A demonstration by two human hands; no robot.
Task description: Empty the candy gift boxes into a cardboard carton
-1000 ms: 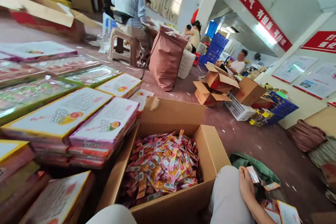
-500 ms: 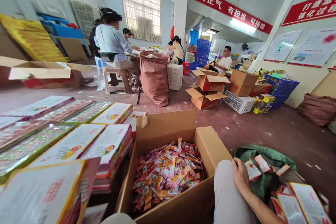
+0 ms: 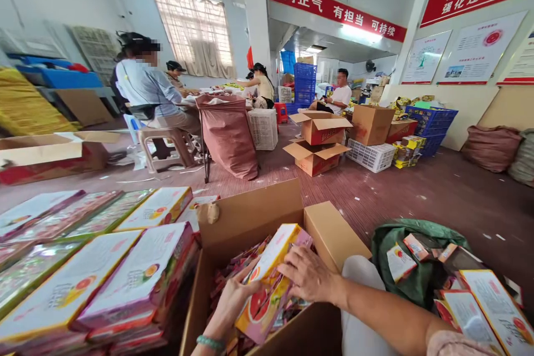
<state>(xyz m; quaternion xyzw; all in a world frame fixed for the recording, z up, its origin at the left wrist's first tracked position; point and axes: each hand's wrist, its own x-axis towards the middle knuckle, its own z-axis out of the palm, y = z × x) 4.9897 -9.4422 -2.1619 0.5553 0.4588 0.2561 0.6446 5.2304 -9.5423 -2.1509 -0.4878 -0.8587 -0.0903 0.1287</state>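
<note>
Over a large cardboard carton (image 3: 329,236) full of small stick sachets (image 3: 223,278), my two hands hold a grapefruit-printed packing box (image 3: 273,250). It is tilted, with a white, yellow and pink surface. My left hand (image 3: 233,297), with a green beaded bracelet (image 3: 211,342) at the wrist, is closed around its left side. The fingers of my right hand (image 3: 306,275) curl onto its right side, near pink flaps; the fingertips are partly hidden. Some sachets beneath are covered by the box and hands.
Stacks of similar boxes (image 3: 137,283) stand at my left. A green sack (image 3: 379,239) with small boxes lies at my right, beside more flat boxes (image 3: 471,317). Ahead are a reddish sack (image 3: 229,133), open cartons (image 3: 321,128) and several seated people (image 3: 142,83).
My right hand has moved from my knee onto the packing box, and my left hand has come into view holding it. The front-left box is gone from its stack. The view has turned right.
</note>
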